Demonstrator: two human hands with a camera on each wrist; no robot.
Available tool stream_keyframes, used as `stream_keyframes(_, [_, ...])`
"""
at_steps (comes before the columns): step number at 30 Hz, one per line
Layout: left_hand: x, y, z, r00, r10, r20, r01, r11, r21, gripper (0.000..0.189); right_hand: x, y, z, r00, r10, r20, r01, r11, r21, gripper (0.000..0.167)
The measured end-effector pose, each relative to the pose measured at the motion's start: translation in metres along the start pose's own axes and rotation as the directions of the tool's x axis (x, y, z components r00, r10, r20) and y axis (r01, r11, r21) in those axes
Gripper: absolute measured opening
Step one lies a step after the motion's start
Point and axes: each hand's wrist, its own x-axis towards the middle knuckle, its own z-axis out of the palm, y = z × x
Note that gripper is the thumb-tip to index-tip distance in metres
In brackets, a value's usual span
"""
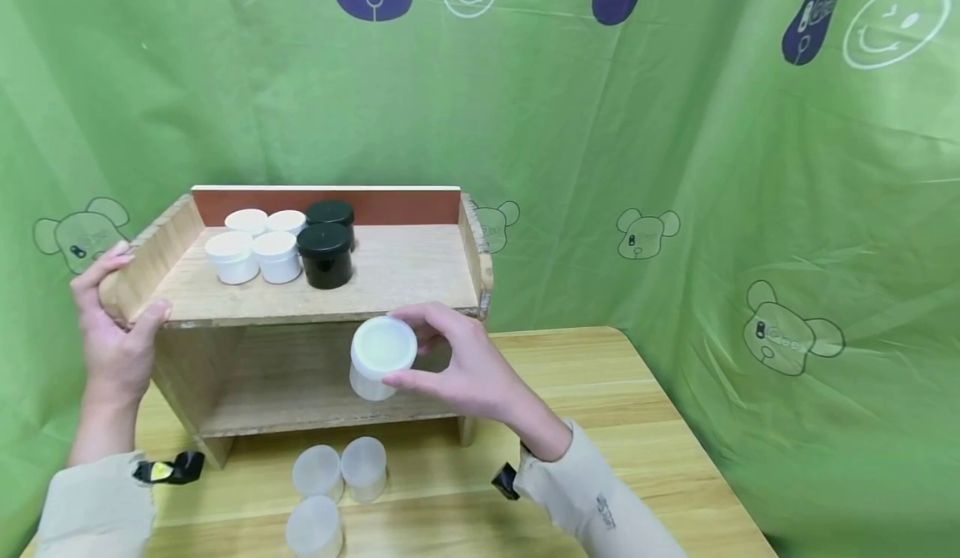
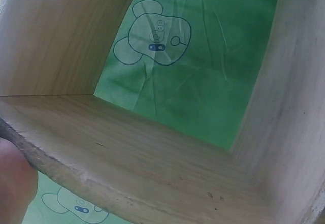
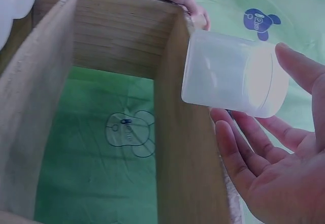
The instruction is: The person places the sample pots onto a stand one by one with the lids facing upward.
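My right hand (image 1: pixel 472 366) pinches a translucent plastic jar with a white lid (image 1: pixel 384 348) between thumb and fingers, in front of the shelf's opening. In the right wrist view the same jar (image 3: pixel 221 71) lies sideways, and see-through walls show. My left hand (image 1: pixel 118 345) grips the left end of the wooden two-tier shelf (image 1: pixel 408 262), its thumb over the front edge; only a fingertip (image 2: pixel 15 181) shows in the left wrist view. On the upper board, several white jars (image 1: pixel 234 259) stand in two rows, with two black jars (image 1: pixel 327 258) beside them on the right.
Three translucent containers (image 1: pixel 315 529) stand on the wood-grain table (image 1: pixel 592 433) in front of the shelf. Raised side panels (image 1: pixel 474 245) and a reddish-brown back strip (image 1: pixel 405 206) bound the upper board. A green printed curtain (image 1: pixel 555 124) hangs behind and to the right.
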Motion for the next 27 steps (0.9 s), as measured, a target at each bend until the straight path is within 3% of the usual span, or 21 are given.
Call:
stream_keyframes(15, [0.002, -0.001, 0.001, 1.0, 0.003, 0.008, -0.003, 0.998, -0.06, 0.068, 0.042, -0.02, -0.022, 0.988, 0.06, -0.146, -0.05, 0.996, 0.07, 0.058])
stream_keyframes(27, [0.002, -0.002, -0.002, 1.0, -0.01, 0.009, 0.01, 0.998, -0.062, 0.066, 0.088, -0.011, -0.025, 0.951, 0.116, -0.286, -0.096, 0.992, 0.083, 0.054])
